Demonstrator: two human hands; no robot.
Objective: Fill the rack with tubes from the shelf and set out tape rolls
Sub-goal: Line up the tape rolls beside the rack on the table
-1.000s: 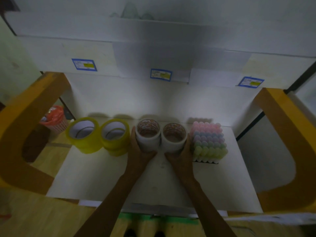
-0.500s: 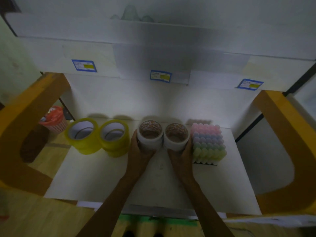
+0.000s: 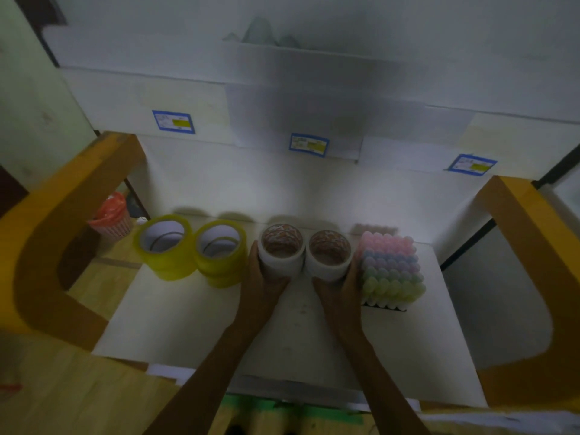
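We look down on a white table (image 3: 194, 321) set between two curved yellow-orange frame pieces, and along its far part a row of things stands in line. At the left are two stacks of yellow tape rolls: the left yellow stack (image 3: 164, 246) and, touching it, the right yellow stack (image 3: 221, 252), both standing on end with their white cores facing up. Next come two white tape rolls with brownish cores, side by side and touching each other. Our left hand (image 3: 262, 282) cups the left white roll (image 3: 281, 251), fingers curled round its left wall and the palm against its near side, so it grips that roll. Our right hand (image 3: 340, 288) does the same with the right white roll (image 3: 329, 255), holding it from the near and right sides. Whether the rolls rest on the table or are lifted just off it, we cannot tell. Just to the right of our right hand stands the rack of tubes (image 3: 390, 271), packed with rounded caps in bands of pink, blue, green and yellow. Behind the table runs a white shelf front (image 3: 125, 102) carrying three blue-edged labels. A red basket (image 3: 111, 216) sits on the floor at far left.
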